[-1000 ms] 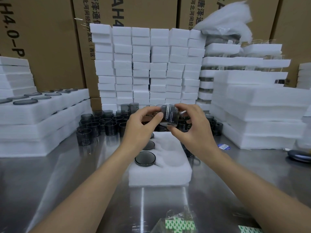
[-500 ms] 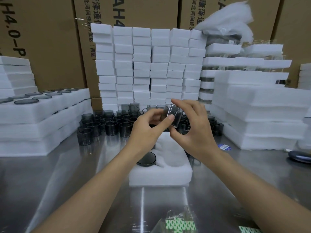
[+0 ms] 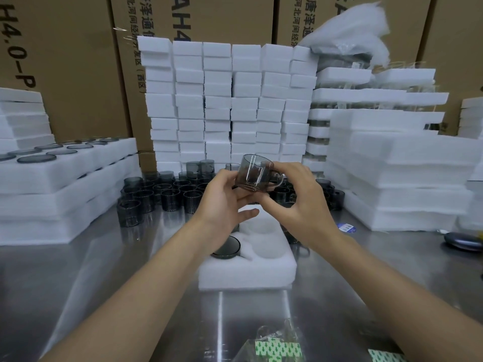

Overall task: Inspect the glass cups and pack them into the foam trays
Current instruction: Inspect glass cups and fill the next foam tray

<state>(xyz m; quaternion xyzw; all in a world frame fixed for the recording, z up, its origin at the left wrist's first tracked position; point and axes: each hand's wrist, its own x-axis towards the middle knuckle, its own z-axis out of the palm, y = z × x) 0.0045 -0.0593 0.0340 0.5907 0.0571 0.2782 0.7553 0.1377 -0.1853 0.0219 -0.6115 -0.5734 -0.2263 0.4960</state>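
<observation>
Holding glass cup, cartons reading "AH4.0-P"

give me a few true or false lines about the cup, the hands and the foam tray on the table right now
1. Both hands, the left hand and the right hand, hold one smoky glass cup. True.
2. The held cup has no handle. False: a handle shows on its right side.
3. The foam tray under the hands already holds a dark cup. True.
4. Every tray pocket is filled. False: the near right pocket is bare.
5. The loose cups stand on a wooden floor. False: they stand on the metal table.
</observation>
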